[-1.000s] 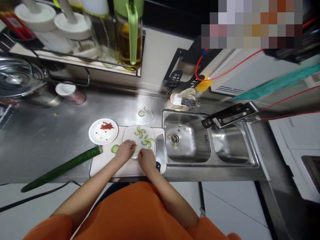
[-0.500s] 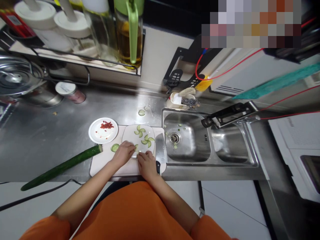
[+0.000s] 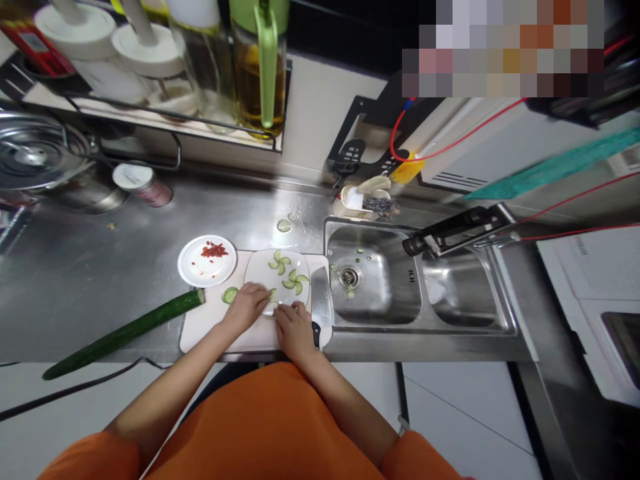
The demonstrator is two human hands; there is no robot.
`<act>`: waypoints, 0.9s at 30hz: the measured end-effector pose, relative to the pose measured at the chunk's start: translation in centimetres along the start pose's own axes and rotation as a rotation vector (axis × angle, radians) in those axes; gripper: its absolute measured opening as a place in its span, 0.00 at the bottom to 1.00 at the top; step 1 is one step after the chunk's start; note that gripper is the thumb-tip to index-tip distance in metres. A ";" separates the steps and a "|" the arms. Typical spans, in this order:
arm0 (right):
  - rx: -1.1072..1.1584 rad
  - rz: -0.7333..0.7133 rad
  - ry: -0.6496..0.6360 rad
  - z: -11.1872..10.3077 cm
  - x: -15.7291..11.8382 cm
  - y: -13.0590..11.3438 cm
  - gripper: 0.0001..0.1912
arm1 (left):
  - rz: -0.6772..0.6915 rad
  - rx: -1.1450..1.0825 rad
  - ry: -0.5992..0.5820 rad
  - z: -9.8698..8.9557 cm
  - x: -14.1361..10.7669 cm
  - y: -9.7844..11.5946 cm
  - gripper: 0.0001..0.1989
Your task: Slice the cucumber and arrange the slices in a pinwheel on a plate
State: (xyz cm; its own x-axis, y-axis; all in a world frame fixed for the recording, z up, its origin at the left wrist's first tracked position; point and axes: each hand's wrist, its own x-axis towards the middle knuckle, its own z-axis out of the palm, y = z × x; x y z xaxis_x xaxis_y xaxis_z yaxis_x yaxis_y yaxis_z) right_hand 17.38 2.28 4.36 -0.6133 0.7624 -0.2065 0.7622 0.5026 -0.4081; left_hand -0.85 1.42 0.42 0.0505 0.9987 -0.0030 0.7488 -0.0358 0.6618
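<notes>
"What's on the board point(image 3: 210, 337)?"

"A plate point(image 3: 257, 267). Left hand point(image 3: 246, 308) and right hand point(image 3: 295, 328) bend over its edge. I can't tell if they grip anything."

"What's done?"

"Two cucumber swirls point(image 3: 299, 289); a third point(image 3: 273, 294) looks unfinished. Slices point(image 3: 230, 295) lie beside the plate."

The countertop point(image 3: 150, 233) looks like brushed metal with a soft, smooth sheen, and the sink point(image 3: 385, 287) is metal too, shinier, with bright glare in its basin. The square plate point(image 3: 255, 267) is smooth and glossy, like glazed ceramic; the round plate point(image 3: 193, 263) looks smooth and lightly glossy. The cutting board point(image 3: 200, 332) appears to be matt plastic. The knife point(image 3: 321, 293) has a smooth metal blade and a dark handle that seems plastic. Clear, shiny walls and a green plastic-looking handle make up the oil bottle point(image 3: 267, 80). The shirt point(image 3: 260, 427) is matt cloth; the pot lid point(image 3: 30, 157) is polished metal.
</notes>
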 end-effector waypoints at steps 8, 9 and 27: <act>0.060 0.049 0.134 -0.2 -0.9 1.0 0.12 | -0.407 0.137 0.223 -4.2 -3.6 -1.0 0.14; 0.064 0.053 0.133 -0.2 -1.0 1.0 0.12 | -0.450 0.162 0.211 -4.5 -4.1 -1.1 0.14; 0.075 0.042 0.098 0.1 -1.5 0.4 0.11 | -0.654 0.282 0.112 -2.3 -4.5 -1.8 0.16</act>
State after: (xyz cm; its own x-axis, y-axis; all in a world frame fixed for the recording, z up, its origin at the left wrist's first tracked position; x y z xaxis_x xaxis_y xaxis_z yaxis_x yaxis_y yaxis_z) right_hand 18.61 1.32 4.40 -0.5550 0.8202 -0.1386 0.7669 0.4400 -0.4672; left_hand -3.94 -2.92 0.98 -0.5229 0.8162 -0.2457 0.7456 0.5776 0.3323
